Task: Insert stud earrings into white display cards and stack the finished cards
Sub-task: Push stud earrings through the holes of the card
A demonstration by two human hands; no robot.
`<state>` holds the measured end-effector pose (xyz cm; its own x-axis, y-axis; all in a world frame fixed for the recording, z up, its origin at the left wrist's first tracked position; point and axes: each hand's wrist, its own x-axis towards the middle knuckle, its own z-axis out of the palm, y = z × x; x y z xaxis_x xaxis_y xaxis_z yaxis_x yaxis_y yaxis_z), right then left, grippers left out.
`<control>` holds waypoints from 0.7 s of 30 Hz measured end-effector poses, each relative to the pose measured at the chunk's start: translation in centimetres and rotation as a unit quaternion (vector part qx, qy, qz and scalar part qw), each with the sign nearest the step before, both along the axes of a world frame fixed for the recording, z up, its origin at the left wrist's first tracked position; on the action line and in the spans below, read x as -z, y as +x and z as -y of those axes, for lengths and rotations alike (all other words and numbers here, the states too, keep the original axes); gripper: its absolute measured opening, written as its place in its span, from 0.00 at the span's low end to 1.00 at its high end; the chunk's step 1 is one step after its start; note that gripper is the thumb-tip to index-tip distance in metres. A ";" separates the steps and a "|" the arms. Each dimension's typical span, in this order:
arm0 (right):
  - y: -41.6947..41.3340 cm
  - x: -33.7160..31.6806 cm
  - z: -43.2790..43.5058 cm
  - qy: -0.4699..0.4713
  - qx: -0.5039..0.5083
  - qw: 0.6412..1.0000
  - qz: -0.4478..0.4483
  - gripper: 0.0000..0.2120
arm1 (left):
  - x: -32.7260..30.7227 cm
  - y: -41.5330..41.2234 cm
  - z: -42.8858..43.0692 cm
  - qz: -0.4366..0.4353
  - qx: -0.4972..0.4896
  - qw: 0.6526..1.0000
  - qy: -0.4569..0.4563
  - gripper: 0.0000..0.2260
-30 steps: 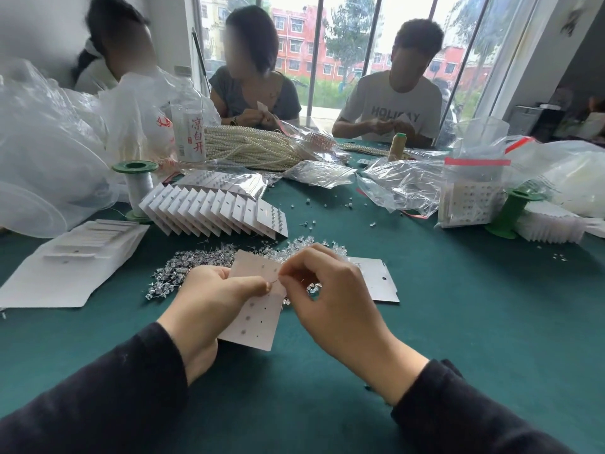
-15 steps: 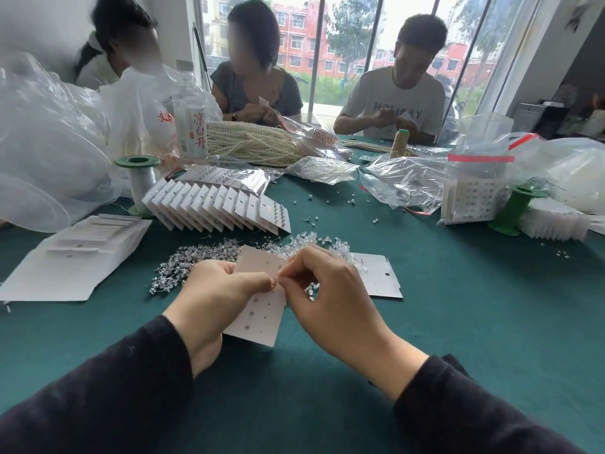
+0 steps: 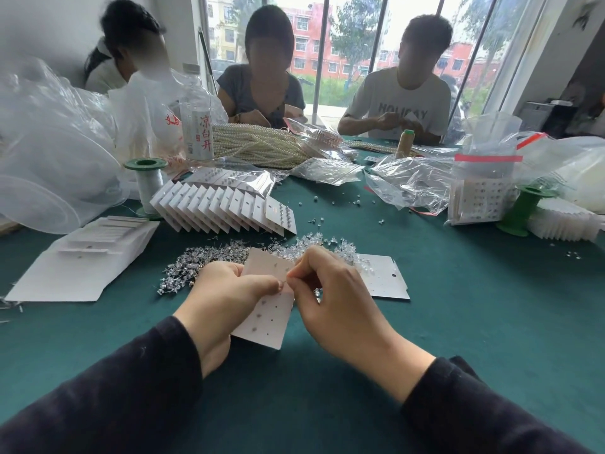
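Studded display cards [image 3: 480, 202] stand inside the red-striped clear bag [image 3: 491, 139].

My green counter [image 3: 491, 322]: loose stud pile [image 3: 203, 260] mid, fanned row of filled cards [image 3: 222, 208] behind it, flat card stack [image 3: 82, 257] L, green spool [image 3: 146, 186] + plastic bags [image 3: 409, 181] beyond.

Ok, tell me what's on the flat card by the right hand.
Loose studs lie on the flat card near its far-left corner; the right hand hides its left edge.

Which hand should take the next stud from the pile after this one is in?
Right. The left hand grips the card; the right hand pinches only a stud, and the pile lies just beyond it.
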<state>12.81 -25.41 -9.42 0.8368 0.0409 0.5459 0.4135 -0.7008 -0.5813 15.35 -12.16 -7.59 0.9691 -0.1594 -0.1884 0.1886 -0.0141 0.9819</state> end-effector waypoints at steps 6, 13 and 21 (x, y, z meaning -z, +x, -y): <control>-0.1 0.1 0.0 -0.009 -0.010 1.000 -0.014 0.04 | -0.1 0.0 0.0 -0.005 0.005 1.000 -0.004 0.03; -0.2 0.1 -0.2 -0.013 -0.012 1.000 -0.012 0.05 | 0.0 0.0 0.0 -0.004 0.008 1.000 0.004 0.04; -0.3 0.3 -0.7 -0.026 -0.024 0.999 0.000 0.09 | 0.1 0.0 -0.1 -0.002 0.018 1.000 0.017 0.05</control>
<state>12.55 -24.72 -9.71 0.8333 0.1085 0.5420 0.4468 -0.7095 -0.5450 15.36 -12.07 -7.68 0.9620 -0.1874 -0.1987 0.1917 -0.0548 0.9799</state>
